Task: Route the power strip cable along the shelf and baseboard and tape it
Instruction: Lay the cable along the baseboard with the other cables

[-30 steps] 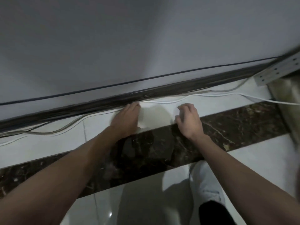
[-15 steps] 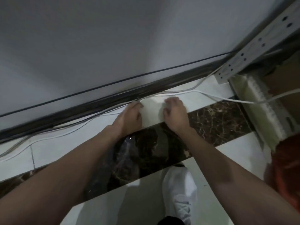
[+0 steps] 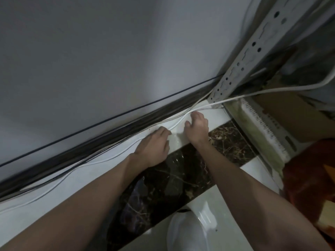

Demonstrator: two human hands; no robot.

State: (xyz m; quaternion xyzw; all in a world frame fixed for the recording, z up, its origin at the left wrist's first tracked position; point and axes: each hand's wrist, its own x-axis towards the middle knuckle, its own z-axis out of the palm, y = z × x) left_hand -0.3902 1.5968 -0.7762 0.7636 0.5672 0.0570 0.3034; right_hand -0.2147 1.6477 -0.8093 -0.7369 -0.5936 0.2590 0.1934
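Both hands lie flat and open on the white floor tile, left hand (image 3: pixel 154 145) at 7 o'clock of right hand (image 3: pixel 197 125), white cable (image 3: pixel 178 122) running slack between them beside the dark baseboard (image 3: pixel 112 136); recommend pressing it tight to baseboard before taping.

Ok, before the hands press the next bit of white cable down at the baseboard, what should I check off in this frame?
1. Left hand on the white cable: ok, fingertips on it.
2. Right hand at the cable: ok.
3. Cable flush against the baseboard: not ok, it wavers out over the floor tile.
4. Tape over the cable: cannot tell.
5. Cable clear of the shelf upright: ok, it passes its foot.
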